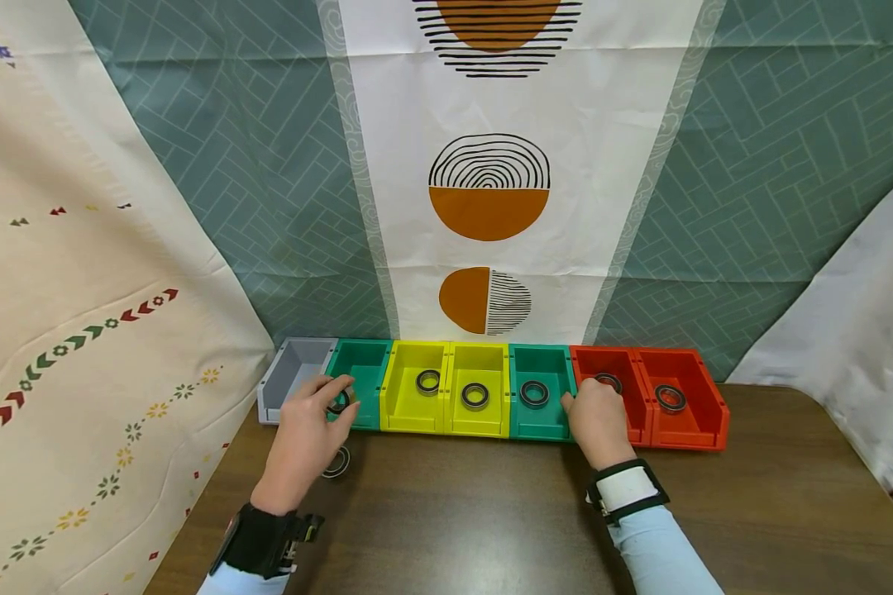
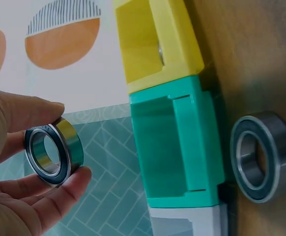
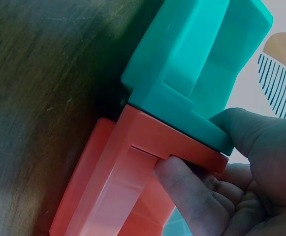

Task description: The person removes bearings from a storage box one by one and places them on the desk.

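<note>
My left hand (image 1: 308, 434) pinches a ball bearing (image 2: 73, 147) between thumb and fingers, held over the left green bin (image 2: 157, 147). A second bearing (image 2: 283, 157) lies on the table in front of that bin. My right hand (image 1: 599, 421) grips the touching side walls of the right green bin (image 3: 192, 110) and the neighbouring red bin (image 3: 152, 130), thumb on the green side and fingers on the red. One bearing (image 1: 524, 394) lies in that green bin, and another bearing (image 1: 616, 381) in the red bin is partly hidden by the hand.
The bins stand in a row against a hanging patterned cloth (image 1: 491, 107). A grey bin (image 1: 296, 364) is at the left end. Two yellow bins (image 1: 479, 357) in the middle and the far right red bin (image 1: 673, 364) each hold a bearing. The wooden table (image 1: 461, 512) extends in front.
</note>
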{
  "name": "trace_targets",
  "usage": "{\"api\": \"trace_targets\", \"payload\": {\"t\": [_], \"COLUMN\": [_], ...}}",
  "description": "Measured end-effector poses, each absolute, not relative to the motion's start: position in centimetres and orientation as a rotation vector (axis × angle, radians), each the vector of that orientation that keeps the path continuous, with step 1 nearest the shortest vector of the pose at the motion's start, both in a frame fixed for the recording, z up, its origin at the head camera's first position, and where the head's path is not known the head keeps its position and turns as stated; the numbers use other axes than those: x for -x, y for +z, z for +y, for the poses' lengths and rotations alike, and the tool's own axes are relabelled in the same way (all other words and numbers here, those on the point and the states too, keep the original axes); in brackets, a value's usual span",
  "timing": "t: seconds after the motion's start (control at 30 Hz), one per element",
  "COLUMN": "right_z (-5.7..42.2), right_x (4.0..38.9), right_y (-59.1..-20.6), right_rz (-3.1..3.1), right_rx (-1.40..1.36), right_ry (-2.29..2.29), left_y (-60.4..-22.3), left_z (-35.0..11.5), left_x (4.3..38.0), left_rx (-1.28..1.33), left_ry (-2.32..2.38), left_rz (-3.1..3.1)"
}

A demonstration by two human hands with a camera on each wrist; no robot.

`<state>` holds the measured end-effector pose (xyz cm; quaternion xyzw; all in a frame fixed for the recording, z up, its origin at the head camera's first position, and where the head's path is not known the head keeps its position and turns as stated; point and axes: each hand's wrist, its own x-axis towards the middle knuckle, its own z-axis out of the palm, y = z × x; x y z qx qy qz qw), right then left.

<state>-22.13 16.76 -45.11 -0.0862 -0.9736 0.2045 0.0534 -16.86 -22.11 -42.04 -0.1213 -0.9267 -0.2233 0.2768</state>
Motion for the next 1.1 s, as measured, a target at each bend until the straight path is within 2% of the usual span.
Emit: {"api": "trace_targets", "payload": {"t": [0.73, 1.1], "right_z": [16.8, 16.7], "right_x": [22.1, 22.0], "right_y": [-45.2, -45.1], "right_rz": [-2.984, -2.977], "right_rx": [0.275, 0.265], "right_ry": [0.632, 0.635], "left_y": [-45.8, -47.2], "left_z": [-20.9, -20.4], "left_x": [15.7, 15.6], "left_rx": [0.243, 0.093], "left_ry": [-0.674, -0.727], "left_rz": [-2.754, -2.958]}}
